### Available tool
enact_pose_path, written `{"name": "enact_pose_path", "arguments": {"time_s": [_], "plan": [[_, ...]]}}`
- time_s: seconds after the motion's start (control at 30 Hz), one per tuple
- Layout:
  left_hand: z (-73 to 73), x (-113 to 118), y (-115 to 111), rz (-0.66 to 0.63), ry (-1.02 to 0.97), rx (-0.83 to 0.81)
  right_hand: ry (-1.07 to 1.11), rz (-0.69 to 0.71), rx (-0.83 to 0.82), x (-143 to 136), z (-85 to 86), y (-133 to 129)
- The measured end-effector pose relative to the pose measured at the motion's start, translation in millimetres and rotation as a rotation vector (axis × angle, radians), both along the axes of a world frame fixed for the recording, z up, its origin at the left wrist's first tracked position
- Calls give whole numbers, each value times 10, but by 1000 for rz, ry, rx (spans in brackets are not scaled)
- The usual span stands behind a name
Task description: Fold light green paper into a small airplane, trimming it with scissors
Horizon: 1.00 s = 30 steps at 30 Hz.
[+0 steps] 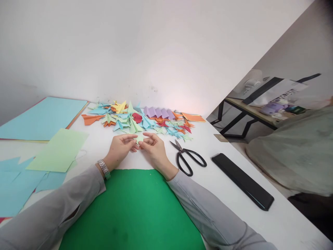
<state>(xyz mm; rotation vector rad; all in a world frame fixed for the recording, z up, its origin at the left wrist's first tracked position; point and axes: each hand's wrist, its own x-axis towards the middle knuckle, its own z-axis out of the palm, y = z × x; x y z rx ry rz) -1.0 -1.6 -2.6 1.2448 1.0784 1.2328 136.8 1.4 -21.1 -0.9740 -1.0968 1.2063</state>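
Between my two hands is a small piece of light green paper (139, 138), pinched at both sides. My left hand (121, 148), with a metal watch at the wrist, has its thumb and fingers closed on the paper's left side. From the right, my right hand (155, 149) grips the same paper between thumb and fingers. How the paper is folded is too small to tell. Just beyond my hands lies a heap of folded paper shapes (135, 119) in several colours. Below my wrists a green sheet (132, 208) covers the near part of the white table.
Black-handled scissors (186, 156) lie partly open right of my hands, beside a long black case (243, 181). Blue sheets (44, 116) and a light green sheet (58, 150) lie at left. A wall stands behind the table; a cluttered shelf (252, 111) is at far right.
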Motion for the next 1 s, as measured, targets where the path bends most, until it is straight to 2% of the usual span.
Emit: {"name": "enact_pose_path", "arguments": {"time_s": [0.23,0.47,0.63,0.7,0.8,0.9,1.0], "plan": [[5,2,4,-7,31,10,-32,39,-18,9,2,-12],[8,-17,26,21,5,-21,93,93,-23,10,-32,3],[0,-24,28,20,-91,-17,165,88,-7,19,-49,24],[5,-29,21,-32,-172,-37,150,73,9,17,-46,27],[25,-38,2,-188,-313,-143,106,58,41,14,-37,24],[47,-37,-21,-329,-373,-251,-16,48,124,19,-28,16],[63,-30,-29,-341,-385,-275,-158,36,203,26,-28,14]]}}
